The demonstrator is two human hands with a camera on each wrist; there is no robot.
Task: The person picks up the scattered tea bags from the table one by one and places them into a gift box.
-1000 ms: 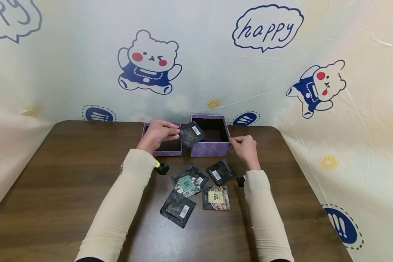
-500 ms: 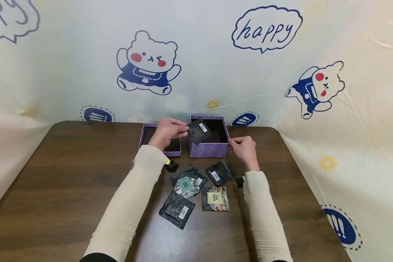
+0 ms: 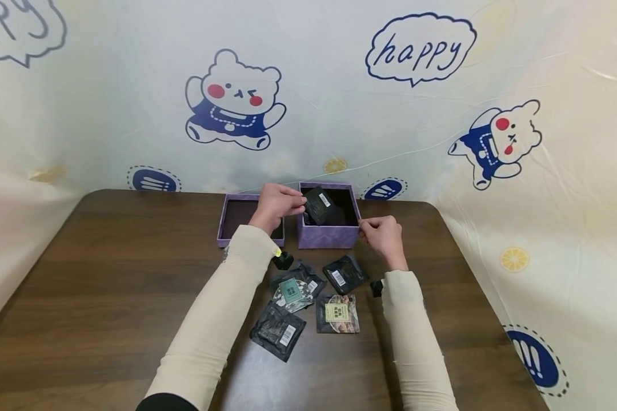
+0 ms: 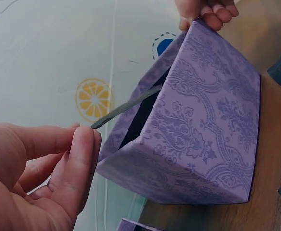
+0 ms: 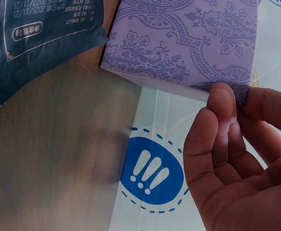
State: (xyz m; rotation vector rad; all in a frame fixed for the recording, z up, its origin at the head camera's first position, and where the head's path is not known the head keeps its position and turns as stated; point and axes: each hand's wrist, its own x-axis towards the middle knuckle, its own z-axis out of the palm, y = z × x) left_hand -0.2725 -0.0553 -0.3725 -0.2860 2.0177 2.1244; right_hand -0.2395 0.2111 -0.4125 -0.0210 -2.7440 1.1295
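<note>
My left hand pinches a black sachet by its left edge, between thumb and fingers. The sachet tilts over the opening of the deep purple box. In the left wrist view the sachet shows edge-on, its far end inside the rim of the patterned box. My right hand holds the box at its near right top corner. From the right wrist, the thumb and fingertips of that hand meet at the box corner. The box's dark inside is partly hidden by the sachet.
A shallow purple box lid lies left of the box, partly behind my left hand. In front are a green-labelled sachet, a yellow-labelled sachet and black sachets with barcodes. A printed curtain hangs behind the table.
My left hand has moved right with the black sachet, from above the lid and the box's left wall to over the box's opening. The right hand has stayed at the box corner.
</note>
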